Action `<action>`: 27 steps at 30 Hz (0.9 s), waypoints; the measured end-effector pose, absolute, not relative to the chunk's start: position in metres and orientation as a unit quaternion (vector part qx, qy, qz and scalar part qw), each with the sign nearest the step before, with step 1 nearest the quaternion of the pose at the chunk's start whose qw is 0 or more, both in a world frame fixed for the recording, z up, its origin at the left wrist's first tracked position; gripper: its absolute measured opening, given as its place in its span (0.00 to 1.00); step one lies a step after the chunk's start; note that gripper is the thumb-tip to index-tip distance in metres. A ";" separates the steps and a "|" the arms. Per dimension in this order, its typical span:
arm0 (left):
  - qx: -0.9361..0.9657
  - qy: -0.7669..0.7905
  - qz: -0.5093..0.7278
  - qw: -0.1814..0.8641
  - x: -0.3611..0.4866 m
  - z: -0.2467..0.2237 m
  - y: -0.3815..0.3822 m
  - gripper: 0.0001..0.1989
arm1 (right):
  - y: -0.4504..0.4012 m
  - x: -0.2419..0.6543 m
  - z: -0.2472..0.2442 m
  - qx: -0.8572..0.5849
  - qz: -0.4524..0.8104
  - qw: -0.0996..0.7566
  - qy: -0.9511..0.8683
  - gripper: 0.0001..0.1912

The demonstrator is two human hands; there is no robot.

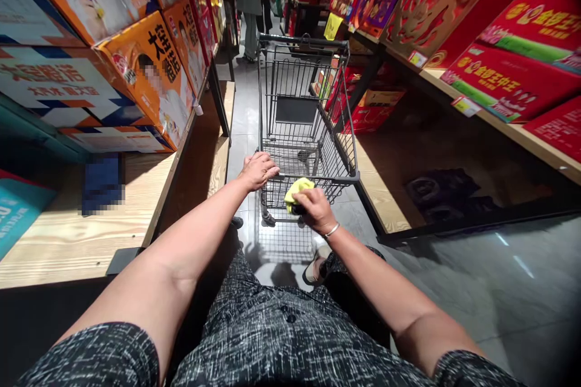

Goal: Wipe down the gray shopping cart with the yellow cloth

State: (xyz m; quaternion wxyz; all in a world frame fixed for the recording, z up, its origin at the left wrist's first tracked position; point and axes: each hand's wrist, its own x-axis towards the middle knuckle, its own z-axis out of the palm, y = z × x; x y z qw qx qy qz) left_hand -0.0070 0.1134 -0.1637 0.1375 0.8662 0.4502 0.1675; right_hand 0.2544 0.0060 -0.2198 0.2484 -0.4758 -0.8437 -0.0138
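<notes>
A dark wire shopping cart (297,110) stands in front of me in the aisle, with its handle bar toward my body and nothing visible in its basket. My left hand (259,170) is wrapped over the left end of the handle. Near the middle of the bar, my right hand (316,208) is closed on a yellow cloth (297,191). Something small and black shows under the cloth, too hidden to name. A bracelet circles my right wrist.
Orange and white cartons (145,72) are stacked on the left wooden shelf (136,193). Red boxes (508,81) fill the right shelf, whose low wooden base (385,199) juts beside the cart. Two people (249,0) stand farther up the aisle.
</notes>
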 end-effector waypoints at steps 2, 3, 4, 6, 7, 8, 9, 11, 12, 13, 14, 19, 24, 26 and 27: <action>0.864 0.453 0.168 0.140 -0.006 -0.163 0.113 0.20 | 0.015 0.268 -0.194 -0.497 -0.053 0.313 -0.807 0.25; 0.863 0.454 0.168 0.141 -0.006 -0.163 0.113 0.20 | 0.018 0.273 -0.185 -0.509 -0.062 0.342 -0.787 0.29; 0.863 0.455 0.169 0.142 -0.006 -0.163 0.112 0.20 | 0.020 0.276 -0.180 -0.519 -0.062 0.366 -0.770 0.33; 0.863 0.454 0.171 0.141 -0.006 -0.163 0.112 0.20 | 0.018 0.275 -0.181 -0.527 -0.037 0.398 -0.750 0.39; 0.863 0.453 0.174 0.141 -0.006 -0.164 0.113 0.19 | 0.015 0.272 -0.186 -0.524 -0.012 0.405 -0.749 0.38; 0.864 0.450 0.176 0.142 -0.007 -0.165 0.113 0.19 | 0.010 0.268 -0.193 -0.518 0.020 0.405 -0.753 0.36; 0.865 0.446 0.179 0.144 -0.008 -0.165 0.114 0.19 | 0.005 0.264 -0.201 -0.509 0.055 0.403 -0.758 0.34; 0.867 0.440 0.183 0.149 -0.009 -0.168 0.116 0.19 | -0.004 0.258 -0.211 -0.498 0.111 0.408 -0.757 0.28; 0.867 0.438 0.184 0.151 -0.010 -0.169 0.117 0.19 | -0.007 0.258 -0.212 -0.504 0.118 0.417 -0.747 0.26; 0.867 0.438 0.185 0.152 -0.011 -0.169 0.117 0.19 | -0.007 0.260 -0.211 -0.519 0.109 0.429 -0.731 0.25; 0.866 0.438 0.187 0.153 -0.011 -0.170 0.118 0.19 | -0.006 0.263 -0.206 -0.542 0.085 0.439 -0.712 0.24; 0.867 0.436 0.188 0.150 -0.008 -0.170 0.118 0.20 | 0.014 0.285 -0.166 -0.642 -0.049 0.367 -0.671 0.24; 0.865 0.439 0.190 0.151 -0.005 -0.171 0.119 0.19 | 0.026 0.286 -0.159 -0.657 -0.026 0.279 -0.700 0.21; 0.867 0.435 0.192 0.149 -0.006 -0.172 0.120 0.19 | 0.022 0.281 -0.172 -0.625 -0.035 0.292 -0.723 0.23; 0.868 0.433 0.192 0.148 -0.008 -0.172 0.121 0.19 | 0.019 0.277 -0.182 -0.609 -0.050 0.302 -0.731 0.24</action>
